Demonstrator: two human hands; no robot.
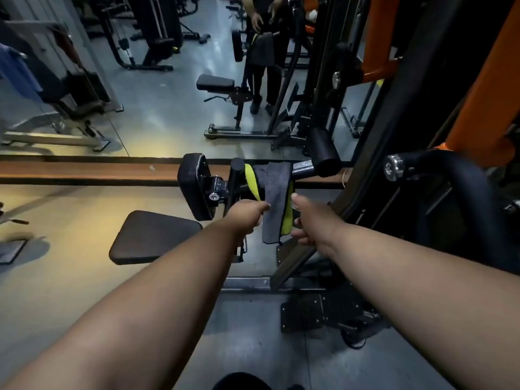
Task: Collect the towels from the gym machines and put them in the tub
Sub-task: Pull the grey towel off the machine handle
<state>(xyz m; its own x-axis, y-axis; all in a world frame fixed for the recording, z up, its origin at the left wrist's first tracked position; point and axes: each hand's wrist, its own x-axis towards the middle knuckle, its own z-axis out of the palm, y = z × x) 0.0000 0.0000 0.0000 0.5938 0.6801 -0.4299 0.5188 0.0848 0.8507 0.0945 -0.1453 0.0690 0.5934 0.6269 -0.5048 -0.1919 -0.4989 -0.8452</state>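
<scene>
A grey towel (276, 198) with a yellow-green underside hangs over the black arm of a gym machine (302, 166), in front of a wall mirror. My left hand (246, 213) pinches the towel's left edge and yellow-green strip. My right hand (311, 218) reaches in on the towel's right side, thumb up beside the cloth and fingers spread near its lower right edge; whether it grips the towel cannot be told. No tub is in view.
The machine's black seat pad (153, 236) lies low on the left and its upright pad (195, 185) stands left of the towel. A black and orange frame (394, 136) fills the right. The mirror (154, 94) reflects the gym and a person. Grey floor (247, 333) lies below.
</scene>
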